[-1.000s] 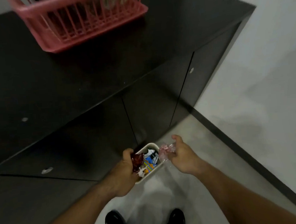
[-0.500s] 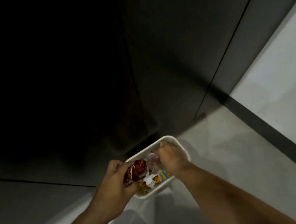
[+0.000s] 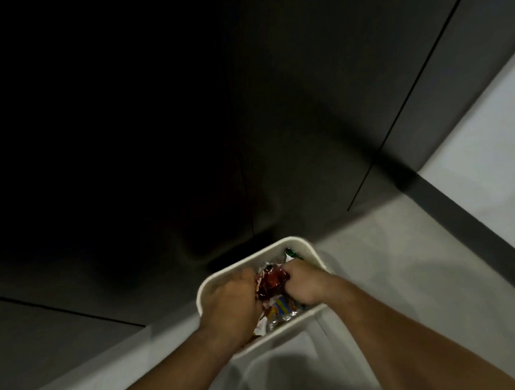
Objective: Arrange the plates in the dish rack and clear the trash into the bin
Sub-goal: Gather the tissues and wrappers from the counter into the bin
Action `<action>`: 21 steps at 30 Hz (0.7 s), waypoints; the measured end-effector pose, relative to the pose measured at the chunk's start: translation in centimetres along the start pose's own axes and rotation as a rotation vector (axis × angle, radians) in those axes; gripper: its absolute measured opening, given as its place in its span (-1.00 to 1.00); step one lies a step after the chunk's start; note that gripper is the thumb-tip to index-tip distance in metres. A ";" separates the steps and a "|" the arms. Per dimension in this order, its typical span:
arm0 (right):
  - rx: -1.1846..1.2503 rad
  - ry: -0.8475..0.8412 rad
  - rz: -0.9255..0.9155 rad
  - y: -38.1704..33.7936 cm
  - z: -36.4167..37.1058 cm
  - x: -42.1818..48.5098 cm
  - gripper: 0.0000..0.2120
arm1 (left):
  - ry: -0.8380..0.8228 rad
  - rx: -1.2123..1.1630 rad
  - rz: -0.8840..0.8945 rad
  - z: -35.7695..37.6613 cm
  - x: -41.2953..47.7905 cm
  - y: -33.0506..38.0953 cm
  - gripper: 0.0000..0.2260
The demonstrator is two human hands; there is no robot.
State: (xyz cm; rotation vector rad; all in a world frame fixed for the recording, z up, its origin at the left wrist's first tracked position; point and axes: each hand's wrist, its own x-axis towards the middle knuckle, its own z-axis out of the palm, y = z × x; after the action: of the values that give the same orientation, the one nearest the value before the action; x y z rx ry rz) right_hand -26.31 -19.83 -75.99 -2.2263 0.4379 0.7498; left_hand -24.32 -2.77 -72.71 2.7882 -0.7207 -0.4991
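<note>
**Head view, looking down at the foot of a cabinet.**

- **Left and centre:** a dark cabinet (image 3: 158, 140) fills most of the field. Thin seams between its door panels run diagonally across it.
- **Left forearm:** it enters from the lower edge and ends in the left hand (image 3: 229, 306), which is over the near left part of a white, round-cornered bin (image 3: 294, 241). The hand is blurred. Its fingers are curled and closed around the left side of a crumpled red wrapper (image 3: 271, 282).
- **Red wrapper:** it lies between the two hands, within the bin's rim and above the other trash.
- **Bin:** it stands on the pale floor (image 3: 388, 262), with its far rim close against the base of the cabinet.
- **Bin contents:** a blue-and-yellow wrapper (image 3: 283, 306) lies below the red one, toward the near rim. Pale and silvery scraps lie around it. A green wrapper (image 3: 293, 254) shows at the far side, just beyond the right knuckles.
- **Right hand (image 3: 304, 284):** it is held knuckles up, with the fingers pressed together and curled tight against the right edge of the red wrapper. They touch it, but it cannot be told whether they pinch it.
- **Right forearm:** it runs back to the lower right corner.
- **Far right:** a dark skirting (image 3: 466, 224) separates the floor from a light wall (image 3: 485, 117).
</note>
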 end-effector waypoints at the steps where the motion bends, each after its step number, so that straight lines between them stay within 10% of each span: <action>1: 0.051 -0.013 0.005 0.3 -0.8 -0.7 -0.72 | -0.036 0.064 0.003 0.9 0.7 0.2 -0.68; 21: 0.143 0.400 -0.099 1.6 -1.9 -5.5 -0.77 | -0.413 0.303 0.122 11.2 8.1 -1.0 -0.76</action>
State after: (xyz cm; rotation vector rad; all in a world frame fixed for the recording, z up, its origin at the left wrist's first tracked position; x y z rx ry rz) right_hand -30.64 -21.89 -72.30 -2.2417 0.5505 0.2094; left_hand -21.41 -7.35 -85.49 2.9161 -1.1292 -1.0380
